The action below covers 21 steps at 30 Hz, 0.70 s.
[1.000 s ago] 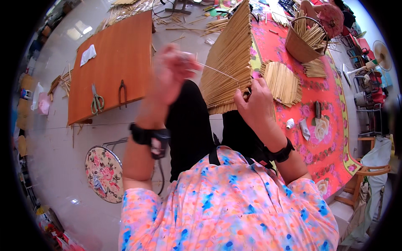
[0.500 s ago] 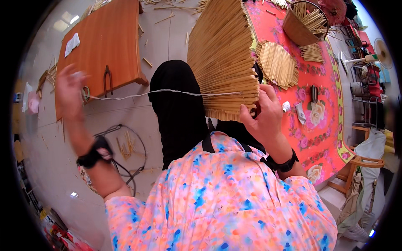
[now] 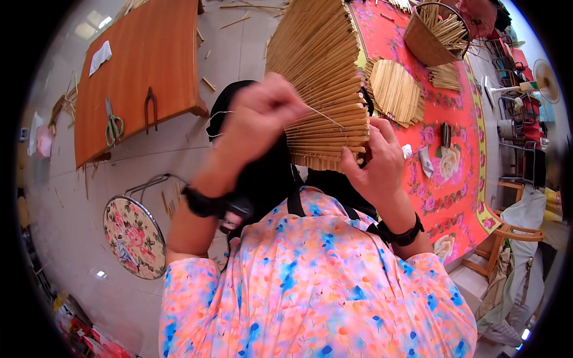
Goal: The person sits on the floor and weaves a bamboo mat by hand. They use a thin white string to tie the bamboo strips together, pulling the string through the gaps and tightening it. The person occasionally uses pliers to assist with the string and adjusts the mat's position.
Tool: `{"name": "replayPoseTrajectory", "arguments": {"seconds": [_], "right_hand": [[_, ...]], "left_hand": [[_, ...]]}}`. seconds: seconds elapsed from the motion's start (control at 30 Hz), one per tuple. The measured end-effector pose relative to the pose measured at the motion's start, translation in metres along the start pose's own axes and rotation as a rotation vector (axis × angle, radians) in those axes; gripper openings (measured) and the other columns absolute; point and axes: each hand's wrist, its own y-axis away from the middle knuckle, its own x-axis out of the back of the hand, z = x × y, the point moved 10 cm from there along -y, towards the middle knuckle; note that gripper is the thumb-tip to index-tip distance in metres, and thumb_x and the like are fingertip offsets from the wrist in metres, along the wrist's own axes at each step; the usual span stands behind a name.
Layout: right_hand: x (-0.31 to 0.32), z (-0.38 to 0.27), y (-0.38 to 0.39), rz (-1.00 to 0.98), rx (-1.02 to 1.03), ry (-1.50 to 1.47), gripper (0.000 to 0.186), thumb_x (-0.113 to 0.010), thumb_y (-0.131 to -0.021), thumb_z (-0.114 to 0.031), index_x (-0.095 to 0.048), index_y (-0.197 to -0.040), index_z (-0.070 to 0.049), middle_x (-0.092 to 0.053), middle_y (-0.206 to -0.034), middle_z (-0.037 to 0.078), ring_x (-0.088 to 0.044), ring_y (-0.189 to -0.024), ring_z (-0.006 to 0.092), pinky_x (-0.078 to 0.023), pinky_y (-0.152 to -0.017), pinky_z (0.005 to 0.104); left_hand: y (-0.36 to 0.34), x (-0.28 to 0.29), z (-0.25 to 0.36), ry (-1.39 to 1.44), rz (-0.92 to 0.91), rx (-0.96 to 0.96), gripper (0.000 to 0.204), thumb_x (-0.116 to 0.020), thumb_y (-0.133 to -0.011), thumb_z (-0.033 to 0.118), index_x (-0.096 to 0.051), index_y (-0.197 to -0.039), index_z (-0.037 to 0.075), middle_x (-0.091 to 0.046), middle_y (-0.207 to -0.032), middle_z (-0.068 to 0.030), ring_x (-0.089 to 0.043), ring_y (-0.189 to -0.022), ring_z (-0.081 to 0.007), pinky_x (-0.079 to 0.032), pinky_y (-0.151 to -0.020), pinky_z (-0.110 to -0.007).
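A large panel of tan reed stalks [image 3: 319, 71] rests against my black-clad legs, its cut ends fanned along the right side. My right hand [image 3: 382, 161] grips the lower right edge of it, thumb in front and fingers behind. Just left of that edge, my left hand [image 3: 262, 113] is slightly blurred, fingers closed on a white thread [image 3: 325, 114]. The thread runs taut from this hand to the stalks near their ends. A loose length of it loops over my left knee.
An orange-brown wooden table [image 3: 143, 53] on the left bears green-handled scissors [image 3: 113, 125], dark pincers [image 3: 151, 110] and a white tissue [image 3: 101, 58]. A floral round stool [image 3: 134, 237] stands below. At right, a pink floral cloth [image 3: 441, 197] carries an oval reed piece [image 3: 394, 89] and a stalk-filled basket [image 3: 427, 45].
My left hand has come from above the table on the far left to the panel, drawing the thread's visible stretch short. The scissors now show on the table. My right hand keeps its grip.
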Motion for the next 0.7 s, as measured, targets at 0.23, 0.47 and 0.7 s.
{"name": "replayPoseTrajectory", "arguments": {"seconds": [0.23, 0.47, 0.7], "right_hand": [[0.002, 0.002, 0.002, 0.006, 0.030, -0.032, 0.044, -0.073, -0.071, -0.013, -0.059, -0.109, 0.003, -0.056, -0.104, 0.011, -0.060, -0.056, 0.0153, -0.051, -0.053, 0.0288], [-0.003, 0.001, 0.001, -0.012, 0.006, -0.051, 0.049, -0.071, -0.071, -0.013, -0.057, -0.115, 0.002, -0.056, -0.108, 0.013, -0.060, -0.063, 0.0179, -0.051, -0.055, 0.0296], [-0.002, -0.008, -0.001, 0.019, 0.088, -0.025, 0.049, -0.074, -0.068, -0.016, -0.058, -0.111, 0.001, -0.055, -0.104, 0.013, -0.063, -0.069, 0.0247, -0.052, -0.056, 0.0331]], "left_hand": [[0.155, 0.435, -0.020, -0.324, 1.077, 0.045, 0.020, -0.065, -0.087, 0.009, -0.065, -0.104, -0.001, -0.066, -0.097, -0.0078, -0.062, -0.083, -0.0156, -0.050, -0.077, -0.028], [0.147, 0.383, 0.009, -1.212, 0.916, 0.232, 0.041, -0.074, -0.084, 0.026, -0.063, -0.119, 0.008, -0.051, -0.081, 0.0032, -0.047, -0.069, -0.0081, -0.044, -0.065, -0.024], [0.013, 0.002, 0.032, -0.471, 0.035, -0.002, 0.045, -0.078, -0.070, 0.009, -0.062, -0.112, 0.004, -0.045, -0.084, -0.0021, -0.045, -0.075, -0.0140, -0.041, -0.068, -0.027]]}}
